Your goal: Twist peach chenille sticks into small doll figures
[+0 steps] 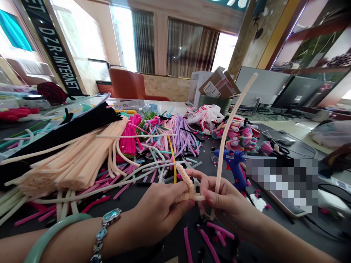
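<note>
My left hand (159,213) is closed around a small twisted coil of peach pipe cleaner (186,180), pinching its lower end. My right hand (222,199) is closed on a long peach pipe cleaner (230,124) that rises up and to the right from my fingers. The two hands meet over the dark table (175,237), where the long stem joins the coil. A green bangle and a jewelled bracelet sit on my left wrist.
A big bundle of peach pipe cleaners (74,160) and black ones (68,129) lies at left. Pink, purple and green cut pieces (164,138) litter the middle. A blue glue gun (234,164) stands right of my hands, beside a blurred phone (282,186). Monitors and a cardboard box stand behind.
</note>
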Demonstrator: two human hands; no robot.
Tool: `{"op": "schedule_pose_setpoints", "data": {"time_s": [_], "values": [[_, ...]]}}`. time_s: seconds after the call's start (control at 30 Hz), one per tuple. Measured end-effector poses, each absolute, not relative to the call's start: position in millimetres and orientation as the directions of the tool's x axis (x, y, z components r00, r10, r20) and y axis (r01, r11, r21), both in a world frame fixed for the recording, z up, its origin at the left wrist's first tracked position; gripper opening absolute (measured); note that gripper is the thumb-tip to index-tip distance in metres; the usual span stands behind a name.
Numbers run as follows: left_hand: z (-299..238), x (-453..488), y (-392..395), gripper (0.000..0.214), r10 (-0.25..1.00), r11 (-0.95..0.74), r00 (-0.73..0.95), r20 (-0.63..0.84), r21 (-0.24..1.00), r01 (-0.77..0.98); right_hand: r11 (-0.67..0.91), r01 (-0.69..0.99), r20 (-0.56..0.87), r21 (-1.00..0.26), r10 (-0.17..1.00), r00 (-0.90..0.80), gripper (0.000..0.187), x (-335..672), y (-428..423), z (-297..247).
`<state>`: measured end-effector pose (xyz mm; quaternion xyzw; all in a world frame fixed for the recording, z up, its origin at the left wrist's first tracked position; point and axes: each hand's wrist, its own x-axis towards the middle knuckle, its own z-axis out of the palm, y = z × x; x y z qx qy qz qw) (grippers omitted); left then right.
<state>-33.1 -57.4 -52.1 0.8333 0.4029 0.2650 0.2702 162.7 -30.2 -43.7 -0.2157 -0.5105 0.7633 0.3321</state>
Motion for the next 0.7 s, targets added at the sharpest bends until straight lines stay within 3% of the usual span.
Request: {"op": "schedule_pose_setpoints", "data": {"time_s": [0.2, 0.3, 0.47, 0.7], "values": [[-52.4, -33.2, -57.9, 0.025, 0.840, -0.467, 0.496, 0.219, 0.757, 0.457, -0.223, -0.292, 0.036, -0.930, 0.735, -0.677, 0.022, 165.8, -25.6, -44.5], [-52.7, -33.0, -57.7, 0.026, 0.845, -0.447, 0.478, 0.239, 0.807, 0.387, -0.239, -0.299, 0.028, -0.924, 0.737, -0.675, 0.012, 163.5, -26.7, -40.9], [-51.4, -32.3, -58.0, 0.025, 0.843, -0.445, 0.477, 0.246, 0.817, 0.366, -0.290, -0.311, 0.011, -0.905, 0.715, -0.699, 0.010, 159.5, -29.2, -39.5], [-49.9, -32.2, -58.8, 0.028, 0.854, -0.431, 0.458, 0.248, 0.830, 0.355, 0.031, -0.112, 0.093, -0.993, 0.784, -0.614, 0.025, 163.5, -24.4, -40.6]]}}
